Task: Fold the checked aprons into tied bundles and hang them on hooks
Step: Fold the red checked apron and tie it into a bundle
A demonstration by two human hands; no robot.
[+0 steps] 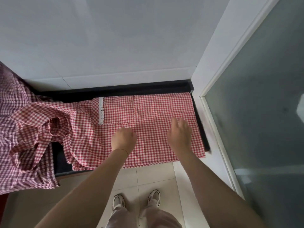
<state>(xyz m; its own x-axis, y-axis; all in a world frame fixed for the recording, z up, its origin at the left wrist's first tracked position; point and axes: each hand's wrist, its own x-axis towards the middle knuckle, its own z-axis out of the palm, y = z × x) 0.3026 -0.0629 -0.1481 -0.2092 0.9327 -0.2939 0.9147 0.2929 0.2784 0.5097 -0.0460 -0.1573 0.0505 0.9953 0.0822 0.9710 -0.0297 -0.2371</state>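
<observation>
- Head view: I have the red checked apron point(148, 111) spread flat on the dark table point(115, 88); my left hand point(123, 139) and right hand point(179, 134) rest on it, fingers relaxed, gripping nothing.
- I judge this the smoothing step; next comes a fold, needing a pinch at an edge.
- Left, the straps point(41, 134) and a darker checked apron point(9, 112) crowd in; right, a glass door point(263, 112) hems the table.

Both forearms bare, no sleeves in view. Thin bracelet point(122, 149), fine cord or chain, at the wrist of the left hand point(124, 139). Right hand point(179, 134) has no rings or watch showing, fingers blurred. Trousers point(143, 218) pale pinkish, slight sheen, loose legs. Sneakers point(153, 197) white with darker panels, chunky soles.
</observation>
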